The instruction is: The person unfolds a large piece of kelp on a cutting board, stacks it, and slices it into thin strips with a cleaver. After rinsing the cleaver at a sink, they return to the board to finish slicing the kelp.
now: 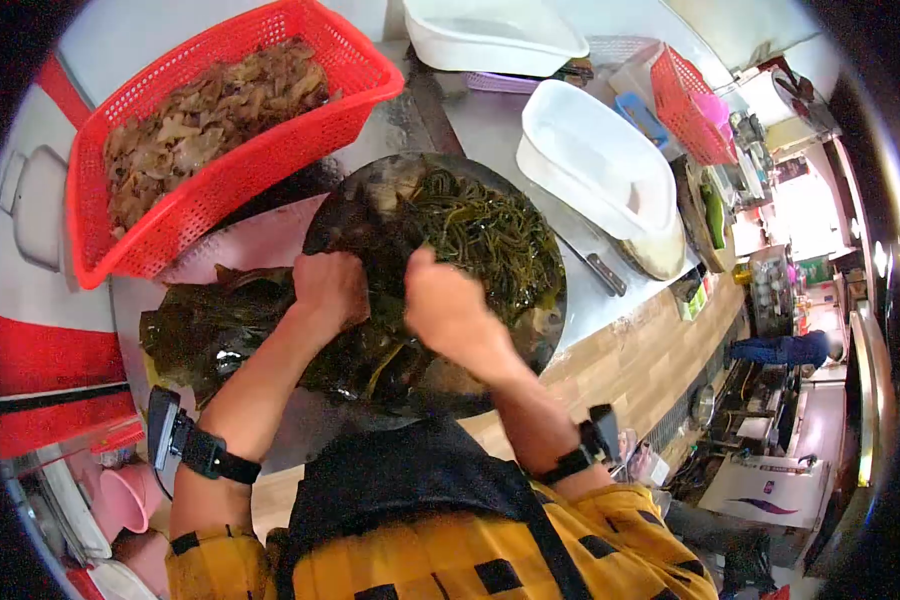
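My left hand (332,290) is closed in a fist, pressed on dark kelp sheets (210,325) that spread from the left table side onto a round chopping board (542,330). Close beside it, my right hand (448,308) is curled shut and slightly blurred, thumb uppermost; I cannot tell what it grips. A dark brown patch lies just beyond both hands. On the board's far right half rests a heap of kelp cut into thin strips (485,230).
A red perforated basket (240,165) of brownish pieces stands at the back left. White tubs (595,160) sit behind the board. A knife (605,272) lies on the metal table to the right. Farther right, a person (790,348) is in the background.
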Demonstrator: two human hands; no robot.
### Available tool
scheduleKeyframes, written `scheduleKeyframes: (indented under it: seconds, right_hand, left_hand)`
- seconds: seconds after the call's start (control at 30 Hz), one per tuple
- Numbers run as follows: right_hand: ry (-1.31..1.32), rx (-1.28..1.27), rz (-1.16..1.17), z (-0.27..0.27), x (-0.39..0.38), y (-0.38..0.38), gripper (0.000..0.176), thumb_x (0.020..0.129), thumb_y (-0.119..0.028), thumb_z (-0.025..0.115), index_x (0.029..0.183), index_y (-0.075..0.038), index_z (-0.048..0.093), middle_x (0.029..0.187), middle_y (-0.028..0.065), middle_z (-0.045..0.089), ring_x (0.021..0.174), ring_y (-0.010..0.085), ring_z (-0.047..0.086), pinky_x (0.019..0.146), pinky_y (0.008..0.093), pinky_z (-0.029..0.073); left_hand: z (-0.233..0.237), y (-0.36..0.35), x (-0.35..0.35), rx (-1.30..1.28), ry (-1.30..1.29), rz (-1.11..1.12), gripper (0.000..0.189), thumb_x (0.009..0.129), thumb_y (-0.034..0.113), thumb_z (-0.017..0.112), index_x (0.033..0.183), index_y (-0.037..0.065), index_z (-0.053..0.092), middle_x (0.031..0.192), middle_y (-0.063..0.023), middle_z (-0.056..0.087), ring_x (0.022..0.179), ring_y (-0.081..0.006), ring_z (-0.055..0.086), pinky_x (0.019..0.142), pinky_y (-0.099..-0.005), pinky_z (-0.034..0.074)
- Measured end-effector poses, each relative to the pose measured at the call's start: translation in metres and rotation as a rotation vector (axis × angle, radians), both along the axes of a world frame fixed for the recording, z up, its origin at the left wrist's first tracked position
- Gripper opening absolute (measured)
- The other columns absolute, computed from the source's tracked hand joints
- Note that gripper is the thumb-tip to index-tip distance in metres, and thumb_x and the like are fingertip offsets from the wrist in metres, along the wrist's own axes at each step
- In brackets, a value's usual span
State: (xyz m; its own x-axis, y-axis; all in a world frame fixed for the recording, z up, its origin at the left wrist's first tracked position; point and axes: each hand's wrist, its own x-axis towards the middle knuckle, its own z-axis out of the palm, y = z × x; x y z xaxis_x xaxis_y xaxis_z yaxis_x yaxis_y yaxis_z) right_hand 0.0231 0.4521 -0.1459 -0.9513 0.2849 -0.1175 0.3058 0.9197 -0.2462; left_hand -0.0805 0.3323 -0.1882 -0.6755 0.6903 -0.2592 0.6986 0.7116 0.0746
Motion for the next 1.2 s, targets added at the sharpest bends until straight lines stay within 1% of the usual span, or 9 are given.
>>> scheduleKeyframes:
  seconds: [0.17, 0.27, 0.3, 0.53, 0.6, 0.7, 0.93, 1.07, 1.2]
  right_hand:
    - [0.087, -0.145, 0.077, -0.003, 0.007, 0.016, 0.02, 0.077, -0.002, 0.055, 0.093, 0.006, 0.046, 0.074, 0.026, 0.062, 0.077, 0.0443, 0.063, 0.067, 0.0499, 0.052]
    - [-0.022, -0.159, 0.011, 0.018, 0.014, 0.013, 0.021, 0.077, -0.001, 0.056, 0.094, 0.006, 0.046, 0.074, 0.0256, 0.062, 0.077, 0.0439, 0.063, 0.068, 0.0501, 0.051]
    - [-0.044, -0.117, 0.0, 0.027, 0.016, 0.015, 0.023, 0.077, -0.002, 0.058, 0.095, 0.006, 0.046, 0.074, 0.0253, 0.062, 0.077, 0.0436, 0.063, 0.068, 0.05, 0.051]
    - [0.11, -0.197, -0.125, 0.019, 0.036, 0.046, 0.017, 0.086, -0.011, 0.055, 0.092, 0.004, 0.048, 0.076, 0.0268, 0.061, 0.077, 0.0441, 0.062, 0.069, 0.0522, 0.049]
    - [0.188, -0.288, -0.204, 0.009, 0.039, 0.054, 0.02, 0.088, -0.014, 0.054, 0.092, 0.004, 0.047, 0.076, 0.0282, 0.061, 0.079, 0.0447, 0.061, 0.068, 0.0522, 0.048]
    - [0.222, -0.48, -0.282, -0.004, 0.043, 0.068, 0.021, 0.09, -0.013, 0.053, 0.087, 0.006, 0.045, 0.069, 0.0284, 0.059, 0.06, 0.0398, 0.063, 0.056, 0.0476, 0.048]
    - [0.276, -0.545, -0.217, -0.028, 0.042, 0.076, 0.022, 0.091, -0.014, 0.053, 0.086, 0.006, 0.044, 0.06, 0.0206, 0.056, 0.046, 0.0297, 0.059, 0.042, 0.0398, 0.045]
    - [0.326, -0.421, -0.144, -0.017, 0.048, 0.073, 0.02, 0.089, -0.013, 0.054, 0.088, 0.005, 0.046, 0.066, 0.0279, 0.056, 0.065, 0.045, 0.059, 0.057, 0.0491, 0.045]
    - [0.313, -0.385, -0.171, 0.011, 0.073, 0.074, 0.021, 0.088, -0.014, 0.055, 0.088, 0.005, 0.046, 0.071, 0.0309, 0.055, 0.076, 0.0506, 0.053, 0.063, 0.0506, 0.043]
  left_hand:
    - [-0.014, -0.004, 0.001, 0.073, 0.052, 0.045, 0.008, 0.063, 0.024, 0.07, 0.063, 0.015, 0.07, 0.068, -0.009, 0.068, 0.069, -0.0233, 0.069, 0.059, -0.0339, 0.051]
    - [-0.096, -0.014, -0.02, 0.332, 0.059, 0.216, 0.009, 0.066, 0.024, 0.069, 0.066, 0.015, 0.07, 0.069, -0.0106, 0.068, 0.069, -0.0248, 0.069, 0.06, -0.0351, 0.051]
    - [-0.042, -0.008, -0.006, 0.152, 0.101, 0.138, 0.012, 0.069, 0.023, 0.068, 0.071, 0.012, 0.07, 0.07, -0.013, 0.067, 0.069, -0.028, 0.069, 0.064, -0.0408, 0.051]
    - [-0.006, -0.011, -0.008, 0.269, 0.14, -0.07, 0.016, 0.067, 0.019, 0.066, 0.075, 0.004, 0.069, 0.08, -0.0192, 0.068, 0.077, -0.036, 0.067, 0.069, -0.0463, 0.052]
    - [0.019, 0.0, -0.01, -0.045, 0.028, -0.014, 0.02, 0.066, 0.017, 0.066, 0.079, 0.002, 0.069, 0.085, -0.0222, 0.067, 0.081, -0.0371, 0.067, 0.07, -0.0438, 0.054]
    - [0.055, 0.016, 0.004, -0.004, 0.063, -0.019, 0.023, 0.066, 0.016, 0.065, 0.083, 0.0, 0.069, 0.086, -0.0236, 0.067, 0.081, -0.0362, 0.067, 0.072, -0.044, 0.054]
    - [0.004, 0.041, 0.043, 0.103, 0.245, 0.186, 0.026, 0.069, 0.022, 0.069, 0.088, 0.007, 0.063, 0.085, -0.0139, 0.068, 0.079, -0.029, 0.068, 0.069, -0.0407, 0.052]
    - [-0.045, 0.032, 0.047, 0.129, 0.639, 0.14, 0.032, 0.068, 0.023, 0.071, 0.093, 0.012, 0.056, 0.085, -0.0043, 0.061, 0.079, -0.0243, 0.063, 0.071, -0.0405, 0.046]
    - [-0.027, 0.024, 0.048, 0.27, 0.433, 0.112, 0.039, 0.068, 0.025, 0.073, 0.099, 0.013, 0.053, 0.093, -0.0056, 0.057, 0.091, -0.0249, 0.06, 0.076, -0.0443, 0.042]
